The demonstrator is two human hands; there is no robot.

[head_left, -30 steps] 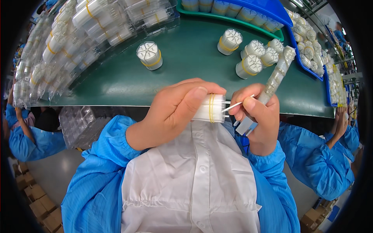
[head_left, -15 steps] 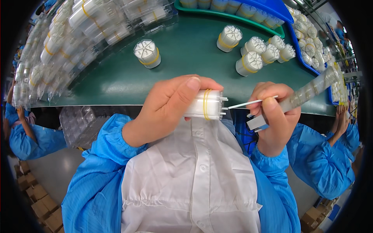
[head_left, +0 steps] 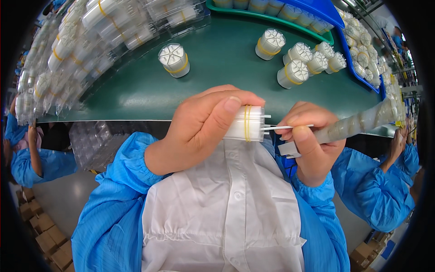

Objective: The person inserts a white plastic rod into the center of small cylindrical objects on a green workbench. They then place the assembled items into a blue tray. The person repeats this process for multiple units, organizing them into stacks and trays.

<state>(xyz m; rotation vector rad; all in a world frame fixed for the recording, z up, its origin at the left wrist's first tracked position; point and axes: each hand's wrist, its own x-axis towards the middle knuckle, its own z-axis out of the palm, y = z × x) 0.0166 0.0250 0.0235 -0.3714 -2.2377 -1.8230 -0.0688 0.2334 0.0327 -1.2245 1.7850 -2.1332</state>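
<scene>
Left hand (head_left: 199, 129) is clamped around a white banded bundle (head_left: 246, 123), held on its side above the surface (head_left: 217, 68) edge; right hand (head_left: 308, 140) is pinched on a thin white stick (head_left: 290, 127) at its end; judged mid-insertion; six finished bundles (head_left: 297, 56) stand on the surface.

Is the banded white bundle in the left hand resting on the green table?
No, the left hand holds the white bundle up near the chest, off the green table, which lies farther away.

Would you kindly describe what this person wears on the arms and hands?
Both arms are in loose bright-blue sleeves with gathered cuffs at the wrists. The left hand and right hand are bare: no gloves, rings or watch show.
</scene>
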